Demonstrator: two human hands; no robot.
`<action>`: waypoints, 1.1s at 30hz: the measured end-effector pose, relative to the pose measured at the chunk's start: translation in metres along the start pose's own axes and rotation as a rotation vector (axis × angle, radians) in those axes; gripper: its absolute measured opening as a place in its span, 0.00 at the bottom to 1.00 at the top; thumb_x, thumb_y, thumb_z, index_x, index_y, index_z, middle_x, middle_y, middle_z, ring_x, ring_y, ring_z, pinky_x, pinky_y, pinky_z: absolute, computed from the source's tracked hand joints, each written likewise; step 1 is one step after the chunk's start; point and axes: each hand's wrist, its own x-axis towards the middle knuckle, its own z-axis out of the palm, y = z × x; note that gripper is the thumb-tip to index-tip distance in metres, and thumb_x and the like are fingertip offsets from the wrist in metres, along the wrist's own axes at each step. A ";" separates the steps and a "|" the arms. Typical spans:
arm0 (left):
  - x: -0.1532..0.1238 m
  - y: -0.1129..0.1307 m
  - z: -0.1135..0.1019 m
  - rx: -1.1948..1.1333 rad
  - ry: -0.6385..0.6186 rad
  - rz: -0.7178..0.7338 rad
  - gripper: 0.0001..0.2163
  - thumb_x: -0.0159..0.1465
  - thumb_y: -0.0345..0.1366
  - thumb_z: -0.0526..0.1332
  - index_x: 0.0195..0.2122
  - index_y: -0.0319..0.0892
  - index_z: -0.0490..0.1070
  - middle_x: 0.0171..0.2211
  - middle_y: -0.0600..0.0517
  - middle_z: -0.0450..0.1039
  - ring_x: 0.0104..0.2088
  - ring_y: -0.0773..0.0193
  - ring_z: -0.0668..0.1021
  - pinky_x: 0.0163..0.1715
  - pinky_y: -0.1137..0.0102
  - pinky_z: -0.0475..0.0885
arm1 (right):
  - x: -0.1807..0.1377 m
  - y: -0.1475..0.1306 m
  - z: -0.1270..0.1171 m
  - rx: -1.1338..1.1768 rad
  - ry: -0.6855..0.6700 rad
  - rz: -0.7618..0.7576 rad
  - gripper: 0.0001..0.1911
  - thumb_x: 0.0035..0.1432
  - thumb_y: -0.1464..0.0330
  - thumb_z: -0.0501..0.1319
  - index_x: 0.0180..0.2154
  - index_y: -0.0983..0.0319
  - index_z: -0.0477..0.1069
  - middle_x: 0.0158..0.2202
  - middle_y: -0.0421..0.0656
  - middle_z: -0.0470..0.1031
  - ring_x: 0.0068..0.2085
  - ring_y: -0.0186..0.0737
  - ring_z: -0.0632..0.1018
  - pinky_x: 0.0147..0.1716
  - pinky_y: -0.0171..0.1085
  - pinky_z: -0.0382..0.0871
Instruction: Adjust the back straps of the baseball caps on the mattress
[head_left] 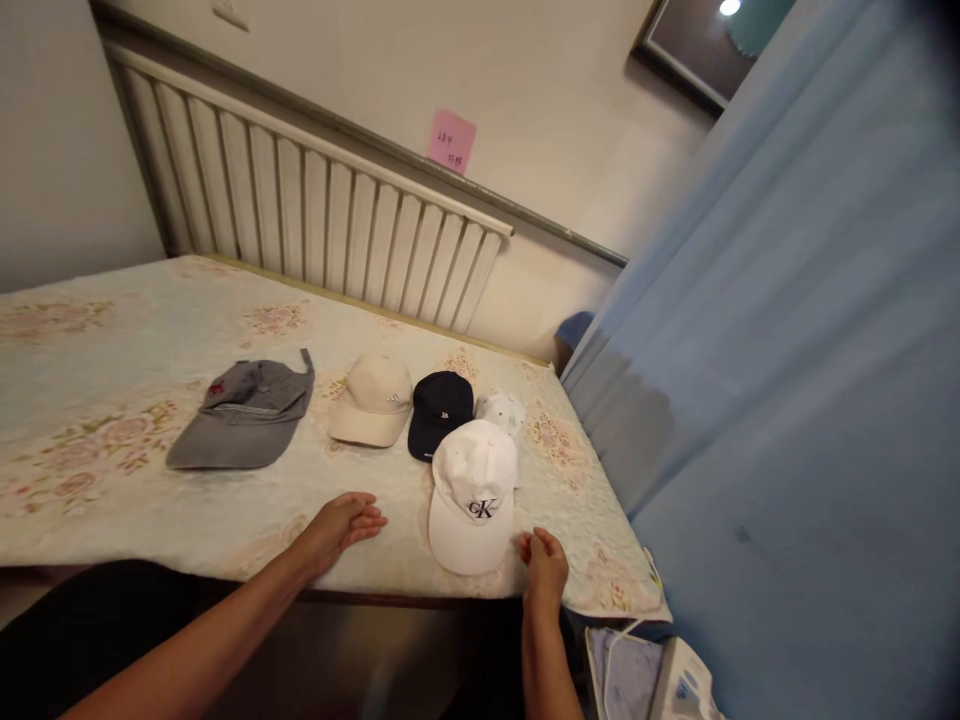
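A white baseball cap (476,480) with a dark "CK" mark lies on the floral bed cover, its brim towards me. My right hand (545,565) is just right of the brim, fingers loosely bent and holding nothing. To the left of the cap, my left hand (346,530) is open with fingers stretched out, apart from every cap. Behind the white cap are a black cap (442,402) and another whitish cap (501,408), both partly covered by it. A beige cap (373,400) sits left of the black one. Farther left lies a grey cap (251,415), its strap sticking up.
The floral cover (150,340) spreads over the bed up to a white radiator (300,190) on the wall. A blue curtain (780,380) hangs along the right. A white device with a cable (679,680) stands at lower right. A pink note (451,140) is above the radiator.
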 end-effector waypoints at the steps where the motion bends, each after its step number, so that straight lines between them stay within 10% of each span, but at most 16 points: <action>1: -0.002 0.001 -0.007 0.002 0.007 0.001 0.06 0.60 0.29 0.59 0.38 0.37 0.65 0.27 0.46 0.76 0.31 0.58 0.82 0.37 0.66 0.76 | -0.008 -0.004 0.002 -0.004 -0.003 -0.030 0.18 0.40 0.63 0.63 0.36 0.63 0.69 0.25 0.38 0.75 0.25 0.34 0.76 0.28 0.34 0.71; 14: -0.028 0.043 -0.095 -0.145 0.328 0.113 0.03 0.58 0.27 0.62 0.33 0.35 0.69 0.25 0.42 0.76 0.26 0.55 0.82 0.28 0.66 0.78 | -0.131 0.030 0.106 -0.168 -0.804 0.078 0.11 0.44 0.63 0.63 0.30 0.63 0.69 0.20 0.38 0.73 0.18 0.32 0.73 0.18 0.30 0.64; 22: -0.014 0.072 -0.155 -0.374 0.558 0.239 0.05 0.62 0.23 0.56 0.32 0.38 0.67 0.28 0.47 0.76 0.30 0.62 0.81 0.34 0.69 0.78 | -0.124 0.055 0.125 -0.329 -0.799 0.002 0.09 0.49 0.68 0.56 0.34 0.63 0.69 0.23 0.36 0.70 0.17 0.30 0.70 0.11 0.27 0.60; 33: 0.017 0.102 -0.153 -0.622 0.513 0.224 0.12 0.65 0.25 0.54 0.47 0.42 0.69 0.36 0.49 0.77 0.31 0.66 0.80 0.38 0.63 0.79 | -0.121 0.054 0.127 -0.302 -0.815 0.025 0.09 0.49 0.67 0.57 0.34 0.63 0.69 0.24 0.37 0.70 0.18 0.30 0.71 0.10 0.27 0.61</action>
